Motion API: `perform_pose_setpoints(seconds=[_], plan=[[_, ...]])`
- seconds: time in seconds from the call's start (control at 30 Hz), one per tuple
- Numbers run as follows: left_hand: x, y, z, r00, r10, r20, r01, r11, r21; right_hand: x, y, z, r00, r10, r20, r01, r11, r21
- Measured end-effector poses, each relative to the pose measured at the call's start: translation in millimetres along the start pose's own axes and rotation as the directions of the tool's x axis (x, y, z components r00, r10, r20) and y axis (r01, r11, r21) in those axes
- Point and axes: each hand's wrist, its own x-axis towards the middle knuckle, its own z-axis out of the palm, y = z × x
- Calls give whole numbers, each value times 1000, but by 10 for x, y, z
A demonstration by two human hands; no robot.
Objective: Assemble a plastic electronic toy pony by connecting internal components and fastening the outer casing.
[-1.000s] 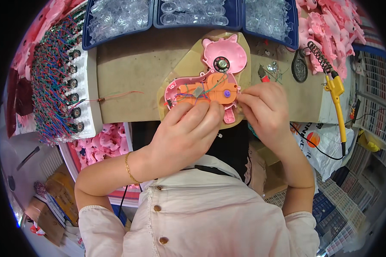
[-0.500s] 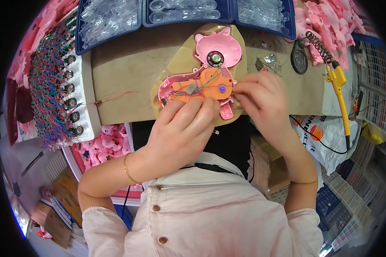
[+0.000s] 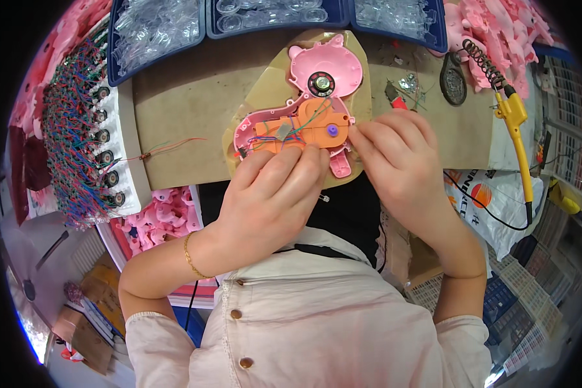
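A pink plastic animal-shaped toy shell half [image 3: 240, 137] lies open side up on a tan template board [image 3: 255, 97]. In it sits an orange gearbox casing [image 3: 318, 134] with a purple knob, a small grey square and thin coloured wires across it. A round black speaker [image 3: 321, 83] is set in the shell's head part. My left hand [image 3: 268, 194] grips the near edge of the shell and casing, its fingertips partly hidden. My right hand [image 3: 401, 158] is pinched at the right edge of the shell, beside the casing; whatever it pinches is too small to tell.
Blue bins [image 3: 204, 45] of clear plastic parts line the back. At left, wired speakers [image 3: 103, 136] stand in a white foam tray. A yellow soldering iron [image 3: 514, 123] hangs at right; a red-handled tool [image 3: 396, 98] lies behind my right hand. Pink parts [image 3: 501, 39] are heaped back right.
My right hand has turned slightly and its fingers are drawn closer together at the shell's edge. The left hand keeps its hold. The whole view has shifted a little.
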Motion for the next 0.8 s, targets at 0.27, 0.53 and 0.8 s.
perform_pose_setpoints(seconds=[0.27,0.53,0.8], plan=[[-1,-32,27,997,38,-63,-37,999,10,-62,93,163,961,275,-10,-247,879,407],[2,-20,55,996,10,-91,-13,999,-32,-29,-12,139,979,172,-106,-150,971,187],[-1,-14,77,994,3,-113,-8,999,-42,31,92,42,997,80,11,-81,990,114]])
